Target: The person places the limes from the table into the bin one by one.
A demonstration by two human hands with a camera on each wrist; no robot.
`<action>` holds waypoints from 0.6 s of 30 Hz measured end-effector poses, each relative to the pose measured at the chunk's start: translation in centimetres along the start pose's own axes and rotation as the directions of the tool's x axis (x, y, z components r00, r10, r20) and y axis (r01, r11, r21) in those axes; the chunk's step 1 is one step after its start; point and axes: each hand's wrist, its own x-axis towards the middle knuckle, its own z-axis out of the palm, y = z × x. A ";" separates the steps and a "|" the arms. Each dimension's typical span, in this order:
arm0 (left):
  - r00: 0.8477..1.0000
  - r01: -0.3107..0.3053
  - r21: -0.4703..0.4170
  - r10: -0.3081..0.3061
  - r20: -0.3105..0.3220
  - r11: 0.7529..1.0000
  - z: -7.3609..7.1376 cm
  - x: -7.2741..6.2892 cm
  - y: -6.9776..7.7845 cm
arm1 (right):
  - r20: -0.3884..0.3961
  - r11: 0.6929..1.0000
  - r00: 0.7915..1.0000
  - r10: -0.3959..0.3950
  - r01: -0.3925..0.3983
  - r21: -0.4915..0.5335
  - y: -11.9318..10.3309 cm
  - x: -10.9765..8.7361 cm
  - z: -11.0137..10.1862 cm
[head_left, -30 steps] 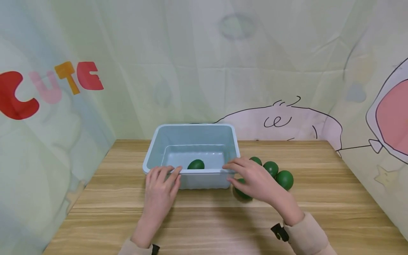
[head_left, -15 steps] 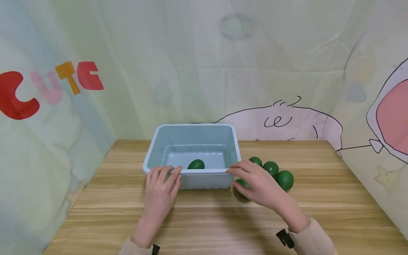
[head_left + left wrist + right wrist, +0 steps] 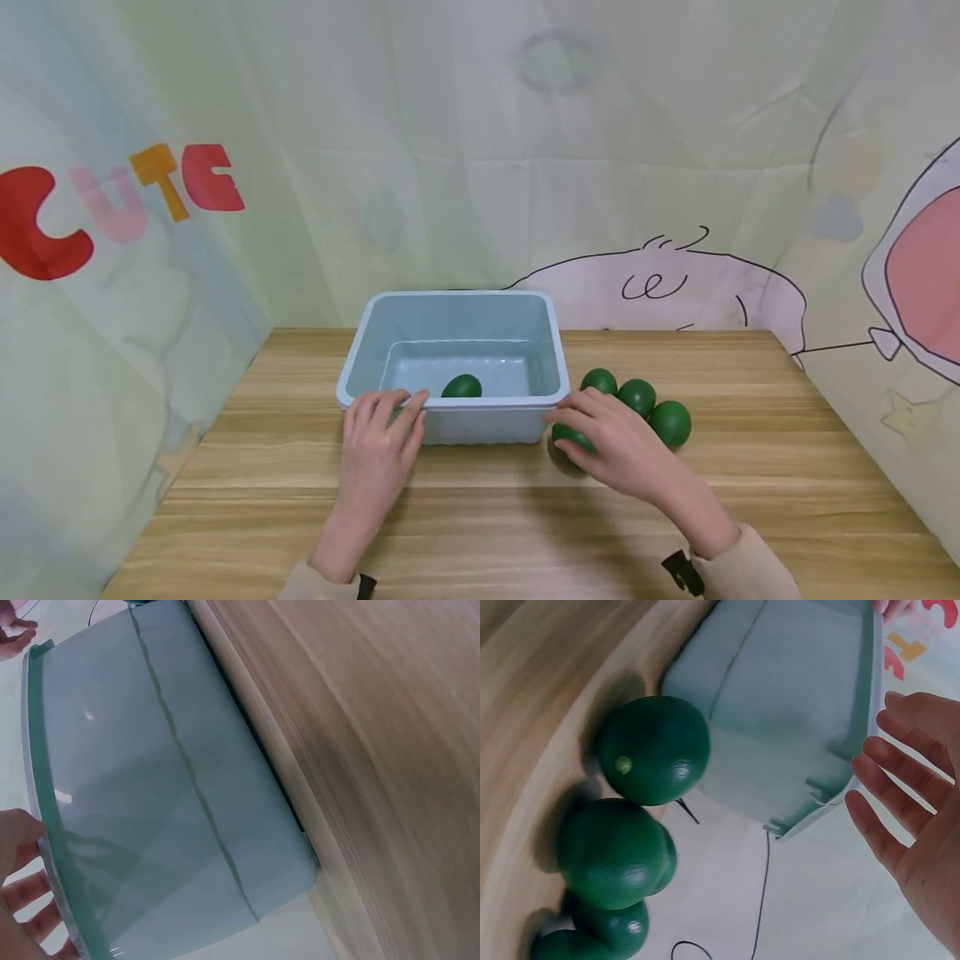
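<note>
1. Far left, the backdrop's got "CUTE" letters (image 3: 161,177) in red, pink and orange.
2. Left hand (image 3: 378,446) has its fingers hooked over the front rim of a pale blue bin (image 3: 480,425), thumb on the outside, so yeah, it's holding that.
3. One green fruit (image 3: 461,387) sits inside the bin, near the front wall.
4. Another, the loose fruit (image 3: 573,437), is on the wood table (image 3: 465,517) by the front right corner.
5. Right hand (image 3: 611,437) hangs over that one, relaxed, fingers spread near the rim. Can't tell if they touch.
6. Three more fruits (image 3: 637,398) bunch up just beyond it.
</note>
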 end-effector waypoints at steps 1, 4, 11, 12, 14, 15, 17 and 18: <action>1.000 -0.003 -0.001 0.003 -0.005 1.000 0.0 0.0 0.0 | 0.011 1.000 1.000 0.009 -0.009 -0.001 0.0 -0.1 0.0; 1.000 -0.004 0.001 0.004 -0.006 1.000 0.0 0.0 0.0 | 0.041 1.000 0.999 0.029 -0.029 -0.004 0.2 -0.5 0.2; 1.000 0.001 -0.002 -0.001 -0.007 1.000 -0.1 0.1 0.1 | 0.090 0.999 0.995 0.051 -0.049 -0.016 0.8 -1.3 1.0; 1.000 0.000 -0.001 0.000 -0.013 1.000 -0.1 0.1 0.1 | 0.097 0.999 0.994 0.053 -0.052 -0.014 1.0 -1.4 1.1; 1.000 -0.003 0.000 0.003 -0.024 1.000 -0.1 0.1 0.1 | 0.109 0.998 0.992 0.056 -0.055 -0.009 1.2 -1.6 1.3; 1.000 -0.003 0.001 0.003 -0.025 1.000 0.0 0.1 0.1 | 0.116 0.998 0.992 0.056 -0.055 -0.008 1.3 -1.6 1.5; 1.000 -0.003 0.003 0.003 -0.026 1.000 0.0 0.1 0.1 | 0.128 0.998 0.990 0.058 -0.057 -0.011 1.5 -1.7 1.7; 1.000 -0.003 0.003 0.003 -0.026 1.000 0.0 0.1 0.1 | 0.134 0.998 0.989 0.059 -0.057 -0.015 1.6 -1.7 1.8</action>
